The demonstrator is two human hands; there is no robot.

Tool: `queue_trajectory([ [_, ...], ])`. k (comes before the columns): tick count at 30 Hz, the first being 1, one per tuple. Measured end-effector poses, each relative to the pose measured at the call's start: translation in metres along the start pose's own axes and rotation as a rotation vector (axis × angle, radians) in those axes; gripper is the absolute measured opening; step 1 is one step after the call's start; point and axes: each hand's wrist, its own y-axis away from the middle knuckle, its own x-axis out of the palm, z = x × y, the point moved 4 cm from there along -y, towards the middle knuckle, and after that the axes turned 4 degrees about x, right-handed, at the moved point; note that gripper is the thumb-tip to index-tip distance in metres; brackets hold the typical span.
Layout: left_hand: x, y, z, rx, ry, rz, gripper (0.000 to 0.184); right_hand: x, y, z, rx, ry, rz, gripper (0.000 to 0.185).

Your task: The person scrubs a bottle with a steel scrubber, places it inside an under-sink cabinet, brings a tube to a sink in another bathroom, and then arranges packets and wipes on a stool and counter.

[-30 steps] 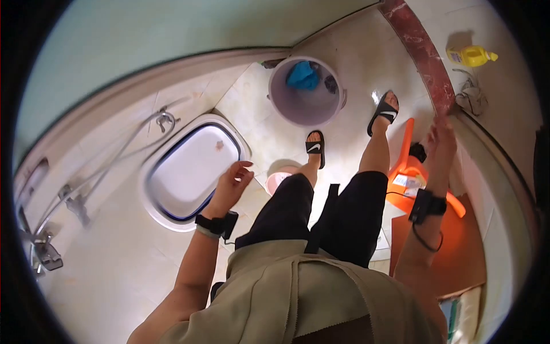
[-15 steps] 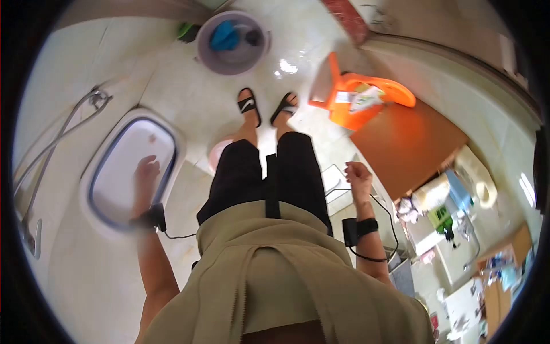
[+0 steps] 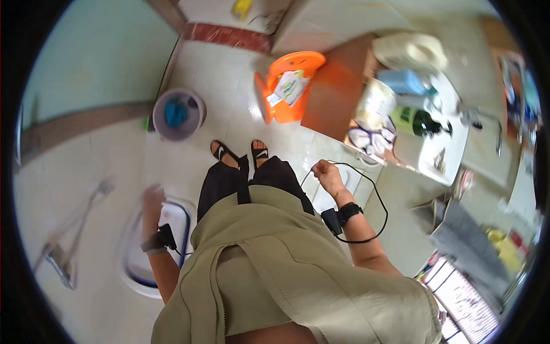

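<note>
My left hand hangs low at the left, smeared by motion, so its fingers do not show clearly. It is nearest to a white tub with a dark blue inner rim. My right hand is at the right of my legs, fingers curled in, with nothing visible in them. A black cable loops from the dark device strapped to my right wrist and passes close by the fingers. Another strapped device sits on my left wrist.
Ahead stand a purple bucket holding blue cloth and an orange chair bearing packets. A sink counter at right holds a green pump bottle and a blue bottle. A shower hose hangs at left.
The view has turned right and forward, showing more of the sink counter. My left hand appears nearer the tub's far edge. My right hand stays curled beside my leg.
</note>
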Motion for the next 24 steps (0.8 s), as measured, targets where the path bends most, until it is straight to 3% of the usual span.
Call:
queue_trajectory([
  [5, 0.006, -0.026, -0.102, 0.155, -0.093, 0.084, 0.041, -0.007, 0.014, -0.041, 0.086, -0.129, -0.154, 0.026],
  [11, 0.029, -0.099, -0.193, 0.488, -0.229, 0.284, 0.034, -0.017, 0.066, -0.016, 0.182, -0.189, -0.408, 0.041],
  [14, 0.039, -0.149, -0.220, 0.644, -0.238, 0.382, 0.030, 0.018, 0.089, -0.011, 0.246, -0.265, -0.498, 0.041],
  [17, 0.070, -0.205, -0.213, 0.802, -0.230, 0.405, 0.026, 0.047, 0.104, 0.001, 0.232, -0.326, -0.464, 0.041],
  [19, 0.104, -0.204, -0.234, 0.680, -0.061, 0.565, 0.025, 0.065, 0.109, 0.016, 0.272, -0.361, -0.410, 0.039],
  [24, 0.234, -0.277, -0.186, 0.773, -0.415, 0.705, 0.022, 0.135, 0.117, -0.016, 0.321, -0.430, -0.313, 0.037],
])
